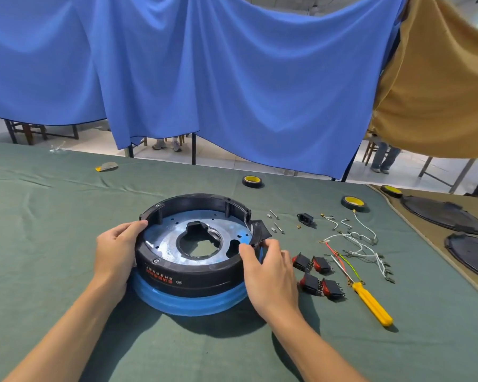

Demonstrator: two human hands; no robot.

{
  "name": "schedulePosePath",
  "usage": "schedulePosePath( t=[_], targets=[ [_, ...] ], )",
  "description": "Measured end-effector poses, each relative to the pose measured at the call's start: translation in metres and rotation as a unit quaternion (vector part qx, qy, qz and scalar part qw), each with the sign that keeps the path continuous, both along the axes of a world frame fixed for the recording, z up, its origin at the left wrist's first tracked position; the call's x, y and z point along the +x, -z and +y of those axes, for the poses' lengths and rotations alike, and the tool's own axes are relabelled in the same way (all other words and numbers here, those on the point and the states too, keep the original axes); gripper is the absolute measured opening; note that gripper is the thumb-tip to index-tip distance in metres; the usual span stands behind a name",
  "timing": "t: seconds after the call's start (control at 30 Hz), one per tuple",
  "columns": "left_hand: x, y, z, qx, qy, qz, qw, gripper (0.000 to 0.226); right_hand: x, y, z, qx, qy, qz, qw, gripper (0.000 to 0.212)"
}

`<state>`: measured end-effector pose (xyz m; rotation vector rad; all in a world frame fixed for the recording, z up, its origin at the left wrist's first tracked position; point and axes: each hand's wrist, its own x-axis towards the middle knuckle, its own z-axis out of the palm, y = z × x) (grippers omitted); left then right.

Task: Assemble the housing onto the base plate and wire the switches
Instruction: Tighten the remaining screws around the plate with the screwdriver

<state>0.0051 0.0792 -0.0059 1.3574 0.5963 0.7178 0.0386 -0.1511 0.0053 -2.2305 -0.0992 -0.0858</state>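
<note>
Black ring housing (193, 279) seated over silver base plate (163, 244), our left hand (115, 252) with fingers curled round its left rim, our right hand (268, 274) with fingers pinching its right rim

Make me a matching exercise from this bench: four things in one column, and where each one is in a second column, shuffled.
Things:
1. black ring-shaped plastic housing
2. yellow-handled screwdriver
3. four black rocker switches with red buttons
4. leftmost black tape roll with yellow core

Places:
A. clustered between housing and screwdriver
B. far side of the green cloth, beyond the housing
C. gripped by left hand and right hand
D. lying untouched, right of the switches

Pairs: 1-C, 2-D, 3-A, 4-B
</note>
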Motion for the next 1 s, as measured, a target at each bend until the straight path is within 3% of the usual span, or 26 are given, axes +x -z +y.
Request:
schedulePosePath(
  t=[0.1, 0.17, 0.27, 0.33, 0.4, 0.47, 0.57, 0.67, 0.83, 1.0],
  targets=[
    [-0.004, -0.005, 0.000, 0.049, -0.016, 0.048, 0.998, 0.041, 0.006, -0.001, 0.000, 0.004, -0.030, 0.000, 1.000, 0.031],
    [-0.012, -0.016, -0.006, 0.172, -0.065, 0.085, 0.979, 0.050, 0.014, -0.007, -0.004, 0.014, -0.059, 0.012, 0.998, 0.030],
    [-0.020, -0.040, -0.026, 0.427, -0.087, 0.070, 0.897, 0.044, 0.029, -0.018, -0.005, 0.034, -0.096, 0.036, 0.994, 0.028],
    [-0.015, -0.053, -0.046, 0.553, -0.008, 0.064, 0.831, 0.036, 0.039, -0.020, -0.002, 0.067, -0.110, 0.044, 0.991, 0.033],
    [-0.006, -0.059, -0.068, 0.616, 0.103, 0.121, 0.771, 0.037, 0.051, -0.018, 0.004, 0.092, -0.126, 0.053, 0.986, 0.035],
    [0.008, -0.059, -0.085, 0.648, 0.165, 0.174, 0.723, 0.049, 0.063, -0.016, 0.006, 0.123, -0.159, 0.083, 0.976, 0.036],
    [0.026, -0.053, -0.095, 0.666, 0.188, 0.207, 0.692, 0.053, 0.086, -0.017, -0.005, 0.145, -0.130, 0.054, 0.979, 0.045],
    [0.039, -0.053, -0.099, 0.690, 0.161, 0.211, 0.673, 0.046, 0.108, -0.022, -0.030, 0.020, -0.026, -0.081, 0.996, 0.021],
    [0.056, -0.063, -0.102, 0.704, 0.149, 0.194, 0.667, 0.041, 0.130, -0.021, -0.049, -0.204, -0.077, -0.053, 0.975, 0.025],
    [0.068, -0.062, -0.103, 0.714, 0.104, 0.183, 0.667, 0.042, 0.136, -0.015, -0.050, -0.273, -0.111, -0.101, 0.950, 0.028]
  ],
)
